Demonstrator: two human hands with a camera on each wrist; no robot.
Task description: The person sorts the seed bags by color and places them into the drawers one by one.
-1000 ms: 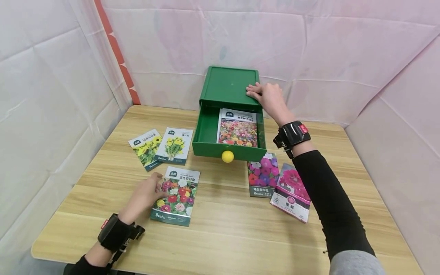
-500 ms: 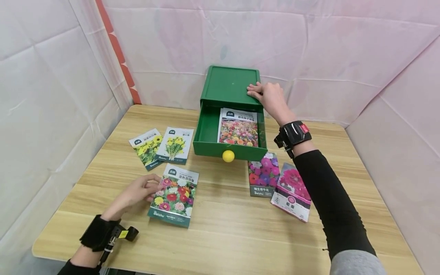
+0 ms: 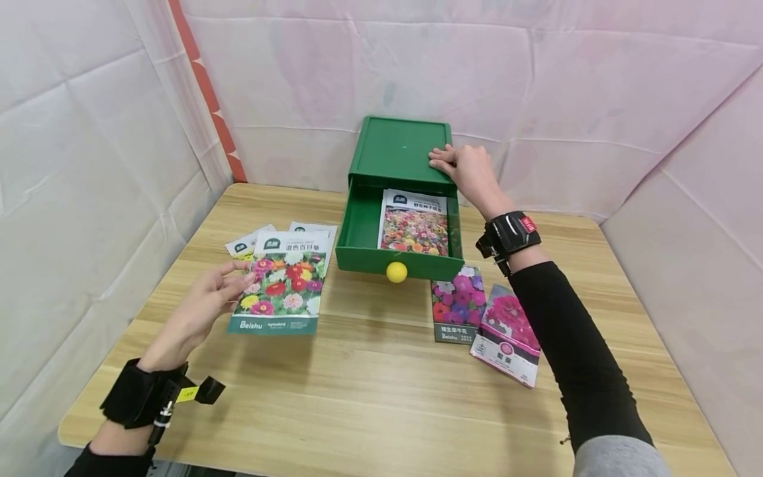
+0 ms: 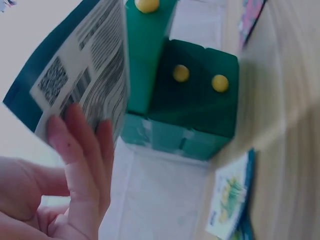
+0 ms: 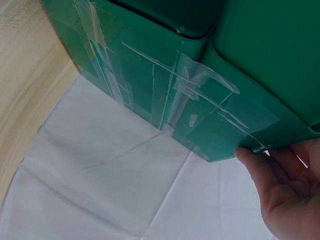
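Left hand point(image 3: 205, 305), frame left, pinches mixed-flower seed packet point(image 3: 280, 285) lifted above table point(image 3: 381, 397). Right hand point(image 3: 467, 173), upper centre, fingers flat on green drawer box point(image 3: 396, 149) top. Open drawer point(image 3: 357, 232) holds one packet point(image 3: 414, 225). Four more packets on table: two behind lifted one, two lower right.

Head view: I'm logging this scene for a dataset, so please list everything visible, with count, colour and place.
Drawer box: one, green, back of table.
Open drawer: one, green, yellow knob, pulled out toward the person.
Seed packet in drawer: one, mixed flowers.
Held seed packet: one, teal-edged, red and pink flowers, lifted above table.
Packets behind it: two, mostly hidden, left of drawer.
Packets right of knob: two, pink and purple flowers, on table.
Table: one, light wood.
Left hand: holds the lifted packet.
Right hand: rests on box top edge.
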